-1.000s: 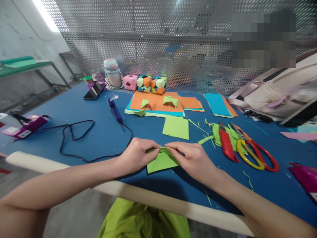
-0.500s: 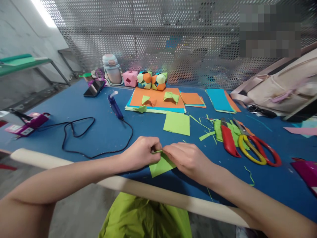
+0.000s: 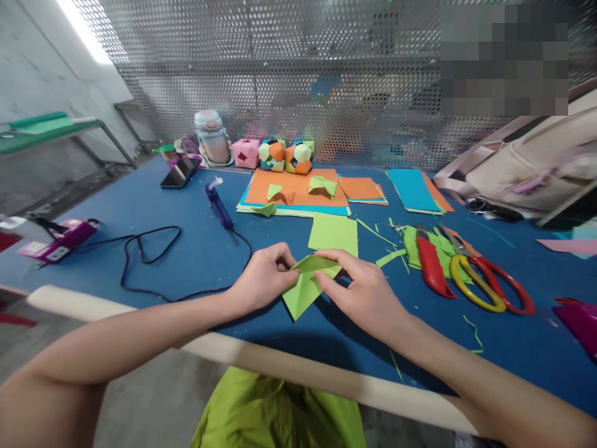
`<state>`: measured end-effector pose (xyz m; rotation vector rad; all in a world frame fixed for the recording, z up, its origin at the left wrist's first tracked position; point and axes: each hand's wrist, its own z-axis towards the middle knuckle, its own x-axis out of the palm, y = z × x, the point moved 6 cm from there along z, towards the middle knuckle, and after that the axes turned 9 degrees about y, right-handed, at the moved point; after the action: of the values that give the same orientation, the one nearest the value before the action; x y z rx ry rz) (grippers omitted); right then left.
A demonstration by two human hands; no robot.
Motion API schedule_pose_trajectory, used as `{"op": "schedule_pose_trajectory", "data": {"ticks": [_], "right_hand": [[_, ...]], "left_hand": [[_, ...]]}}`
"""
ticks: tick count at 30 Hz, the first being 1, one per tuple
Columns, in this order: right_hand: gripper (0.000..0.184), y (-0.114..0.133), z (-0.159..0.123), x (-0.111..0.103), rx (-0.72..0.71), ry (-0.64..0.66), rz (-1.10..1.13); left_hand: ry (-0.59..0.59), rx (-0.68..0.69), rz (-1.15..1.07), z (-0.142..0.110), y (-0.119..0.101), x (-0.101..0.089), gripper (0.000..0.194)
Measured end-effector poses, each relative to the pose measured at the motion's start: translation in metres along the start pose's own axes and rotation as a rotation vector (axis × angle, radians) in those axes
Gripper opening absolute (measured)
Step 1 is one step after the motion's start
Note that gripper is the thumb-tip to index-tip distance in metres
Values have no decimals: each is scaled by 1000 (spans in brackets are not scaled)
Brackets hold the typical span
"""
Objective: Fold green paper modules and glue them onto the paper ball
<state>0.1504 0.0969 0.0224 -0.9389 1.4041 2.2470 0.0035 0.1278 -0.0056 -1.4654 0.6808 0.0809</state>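
A light green sheet of paper point(image 3: 303, 289), creased and partly folded, is held up off the blue table between both hands. My left hand point(image 3: 268, 274) pinches its left edge between thumb and fingers. On the opposite side, my right hand point(image 3: 361, 283) grips the upper right edge, thumb in front and fingers behind. One corner of the sheet points down toward me. Just beyond the hands lies a flat stack of green paper squares point(image 3: 333, 233). Folded green pieces point(image 3: 323, 186) rest on an orange sheet point(image 3: 301, 180) farther back.
A blue glue gun point(image 3: 218, 207) with a black cord point(image 3: 152, 229) lies left. Scissors point(image 3: 489, 280), a red cutter point(image 3: 433, 264) and green scraps point(image 3: 413, 249) are at right. Finished paper balls point(image 3: 285, 155), a bottle point(image 3: 212, 137) and a phone point(image 3: 180, 172) stand or lie at the back.
The green paper has been raised and opened out, its corner now pointing down. My right hand has shifted its hold to the upper right edge; my left hand has moved slightly up.
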Motion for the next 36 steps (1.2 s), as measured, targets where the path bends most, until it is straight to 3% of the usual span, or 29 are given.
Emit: {"op": "schedule_pose_trajectory", "data": {"ticks": [4, 8, 18, 21, 23, 26, 31, 36], "right_hand": [[38, -13, 1, 6, 125, -22, 264], [46, -16, 3, 18, 139, 22, 524], [26, -12, 7, 23, 127, 34, 525], [28, -14, 10, 24, 159, 39, 506], [34, -13, 12, 14, 150, -35, 413], [35, -2, 17, -3, 4, -83, 156], [15, 25, 18, -3, -418, 86, -311], [30, 37, 17, 3, -636, 152, -599]], "left_hand": [[-59, -38, -97, 3, 5, -1, 15], [-194, -17, -210, 4, 9, -8, 17], [-176, 39, -191, 5, 9, -5, 15], [-174, 47, -136, 5, 8, -5, 16], [-159, 77, -90, 4, 5, -4, 16], [-126, 138, -35, 1, 2, -1, 14], [-88, 224, 23, -2, -1, 3, 12], [-44, 203, 41, -1, -4, 4, 9]]}}
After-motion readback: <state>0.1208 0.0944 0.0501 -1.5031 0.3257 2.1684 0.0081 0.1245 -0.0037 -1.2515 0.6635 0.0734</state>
